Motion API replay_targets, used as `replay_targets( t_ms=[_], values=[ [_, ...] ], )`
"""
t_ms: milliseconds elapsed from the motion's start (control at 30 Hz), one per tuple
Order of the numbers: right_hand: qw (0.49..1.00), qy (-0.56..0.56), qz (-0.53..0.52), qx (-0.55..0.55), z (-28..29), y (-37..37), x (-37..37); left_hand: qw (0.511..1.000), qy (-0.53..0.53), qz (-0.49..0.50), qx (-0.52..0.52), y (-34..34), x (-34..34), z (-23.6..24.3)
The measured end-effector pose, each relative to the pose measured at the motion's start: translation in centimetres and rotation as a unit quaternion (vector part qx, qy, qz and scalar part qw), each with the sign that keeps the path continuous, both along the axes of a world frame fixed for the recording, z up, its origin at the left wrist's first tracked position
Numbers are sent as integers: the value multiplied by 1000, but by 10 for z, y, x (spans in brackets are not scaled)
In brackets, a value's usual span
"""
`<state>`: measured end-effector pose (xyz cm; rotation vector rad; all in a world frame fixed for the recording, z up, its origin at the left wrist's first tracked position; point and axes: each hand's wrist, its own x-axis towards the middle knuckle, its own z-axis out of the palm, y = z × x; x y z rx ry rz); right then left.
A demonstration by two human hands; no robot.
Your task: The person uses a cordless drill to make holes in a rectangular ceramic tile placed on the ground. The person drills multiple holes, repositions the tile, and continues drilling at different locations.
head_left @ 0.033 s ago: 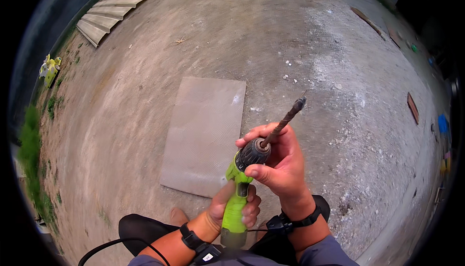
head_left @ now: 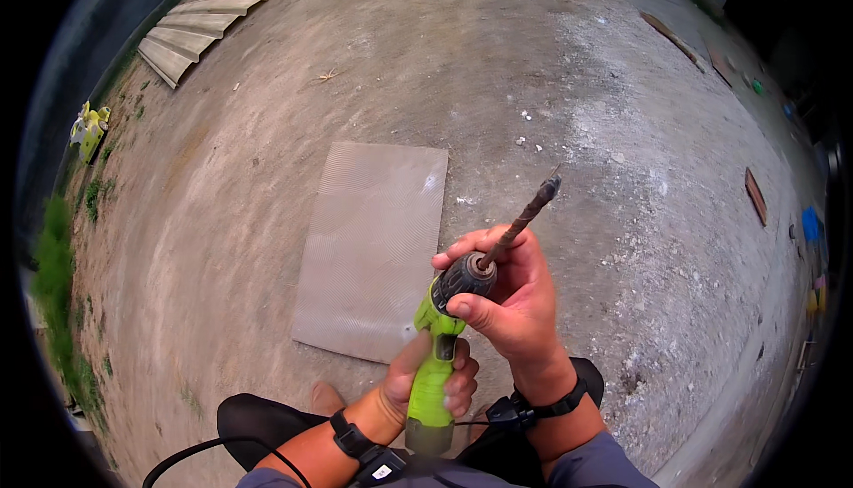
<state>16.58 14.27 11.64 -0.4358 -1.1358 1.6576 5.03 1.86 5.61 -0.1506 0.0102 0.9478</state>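
A lime-green cordless drill (head_left: 431, 396) is held up in front of me, tilted with its front pointing away to the upper right. My left hand (head_left: 407, 376) wraps its fingers round the grip. Around the black chuck (head_left: 463, 284) my right hand (head_left: 520, 297) is closed, thumb on the near side and fingers behind. From the chuck sticks out a long, rusty-brown drill bit (head_left: 522, 223) with a dark, wider head and a thin point. Beyond the drill, a flat grey-brown ribbed tile (head_left: 369, 239) lies on the ground.
Bare dirt ground (head_left: 204, 248) spreads around, with white powdery rubble (head_left: 657, 257) on the right. A corrugated sheet (head_left: 197, 35) lies at the far left, near a yellow-and-white object (head_left: 89, 131). Wood pieces (head_left: 755, 195) lie at right. A black cable (head_left: 200, 449) loops by my left arm.
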Motion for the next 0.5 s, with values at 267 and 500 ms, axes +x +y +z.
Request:
replay_targets(
  t_ms=[267,500],
  values=[
    [999,-33,-1,-35,-1,-5,9,1000,-3,4,-1,0,11,-8],
    [998,-54,22,17,-8,2,19,999,39,1,-13,2,14,-4]
  ],
)
